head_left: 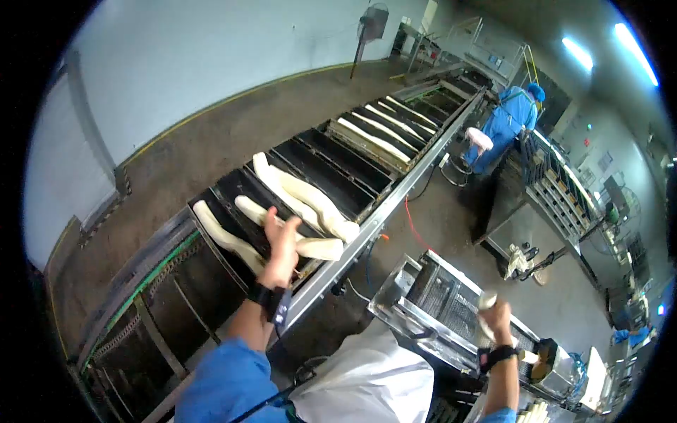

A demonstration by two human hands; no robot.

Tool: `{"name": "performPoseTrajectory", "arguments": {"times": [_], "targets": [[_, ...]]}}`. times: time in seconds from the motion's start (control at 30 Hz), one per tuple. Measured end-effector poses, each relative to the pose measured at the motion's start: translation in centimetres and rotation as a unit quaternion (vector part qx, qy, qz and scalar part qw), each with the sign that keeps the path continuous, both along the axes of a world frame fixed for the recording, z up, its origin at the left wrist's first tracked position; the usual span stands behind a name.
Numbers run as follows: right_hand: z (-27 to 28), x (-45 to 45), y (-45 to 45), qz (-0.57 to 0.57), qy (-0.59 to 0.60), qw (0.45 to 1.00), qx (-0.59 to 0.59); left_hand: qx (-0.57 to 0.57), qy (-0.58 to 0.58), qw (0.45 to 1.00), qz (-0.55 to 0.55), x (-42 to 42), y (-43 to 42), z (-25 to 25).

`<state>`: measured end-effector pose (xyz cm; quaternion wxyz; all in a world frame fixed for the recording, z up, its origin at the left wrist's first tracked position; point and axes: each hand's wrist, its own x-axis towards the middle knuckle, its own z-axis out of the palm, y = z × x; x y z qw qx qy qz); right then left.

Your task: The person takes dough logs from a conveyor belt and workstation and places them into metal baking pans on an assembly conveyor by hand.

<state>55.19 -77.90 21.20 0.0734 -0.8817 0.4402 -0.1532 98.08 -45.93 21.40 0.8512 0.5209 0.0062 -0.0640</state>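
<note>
Long pale rolls of what looks like dough lie in black trays on a conveyor point(331, 151). My left hand point(282, 243) rests over one pale roll point(321, 248), fingers spread across it. Another roll point(224, 236) lies in the tray slot to its left, and two thick ones point(303, 194) lie side by side beyond it. At the right, my right hand point(497, 321) is wrapped round a short pale piece point(486, 303) above a metal mesh belt point(448, 296).
A co-worker point(504, 123) in blue stands beside the conveyor's far part. A slotted metal rack point(557, 190) is at the right. A fan point(372, 22) stands near the wall. Thinner rolls point(381, 141) lie in farther trays. A red cable point(412, 222) crosses the floor.
</note>
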Motion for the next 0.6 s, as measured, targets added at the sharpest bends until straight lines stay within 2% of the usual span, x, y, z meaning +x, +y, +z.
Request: {"name": "performPoseTrajectory", "arguments": {"times": [0.03, 0.07, 0.1, 0.13, 0.2, 0.27, 0.3, 0.33, 0.37, 0.4, 0.43, 0.47, 0.53, 0.57, 0.6], "targets": [[1.8, 0.6, -1.5, 0.015, -0.085, 0.996, 0.032, -0.006, -0.014, 1.000, 0.018, 0.7, 0.6, -0.2], [4.4, 2.5, -2.2, 0.054, -0.226, 0.971, 0.062, -0.012, -0.006, 1.000, 0.019, 1.1, 1.6, 1.0], [7.4, 3.3, -2.5, 0.041, -0.302, 0.940, 0.153, 0.007, -0.016, 0.998, 0.060, 1.3, 2.7, 1.6], [12.6, 5.8, 0.8, 0.023, -0.334, 0.926, 0.174, -0.029, -0.040, 0.996, 0.075, 3.6, 3.6, -0.9], [17.8, 9.3, 3.3, 0.093, -0.449, 0.851, 0.255, 0.049, -0.080, 0.986, 0.136, 4.0, 5.1, 0.8], [21.0, 12.5, 5.5, 0.118, -0.495, 0.804, 0.307, 0.093, -0.091, 0.976, 0.176, 3.7, 5.7, 2.3], [21.2, 14.2, 5.8, 0.172, -0.518, 0.745, 0.383, 0.098, -0.090, 0.975, 0.177, 3.5, 5.6, 2.6], [21.3, 15.6, 6.0, 0.226, -0.536, 0.676, 0.453, 0.105, -0.109, 0.980, 0.130, 3.4, 5.1, 2.9], [21.3, 17.0, 6.6, 0.226, -0.535, 0.675, 0.455, 0.111, -0.128, 0.982, 0.082, 3.4, 4.6, 3.1], [21.3, 18.2, 7.4, 0.281, -0.518, 0.644, 0.487, 0.135, -0.165, 0.975, 0.059, 3.3, 3.7, 3.0], [21.1, 19.2, 8.2, 0.336, -0.500, 0.609, 0.516, 0.112, -0.091, 0.989, 0.012, 2.6, 3.0, 2.7], [20.8, 19.8, 9.0, 0.346, -0.496, 0.601, 0.523, 0.088, -0.017, 0.995, -0.034, 0.9, 2.1, 3.9], [20.2, 19.9, 10.3, 0.337, -0.473, 0.630, 0.516, 0.080, 0.069, 0.988, -0.109, 0.3, 0.8, 3.6], [19.7, 19.4, 11.3, 0.330, -0.459, 0.643, 0.517, 0.191, 0.016, 0.981, -0.029, 1.8, 0.1, -0.3], [18.7, 18.8, 11.9, 0.344, -0.455, 0.626, 0.531, 0.251, -0.079, 0.964, 0.034, 2.1, -0.1, -2.7]]}}
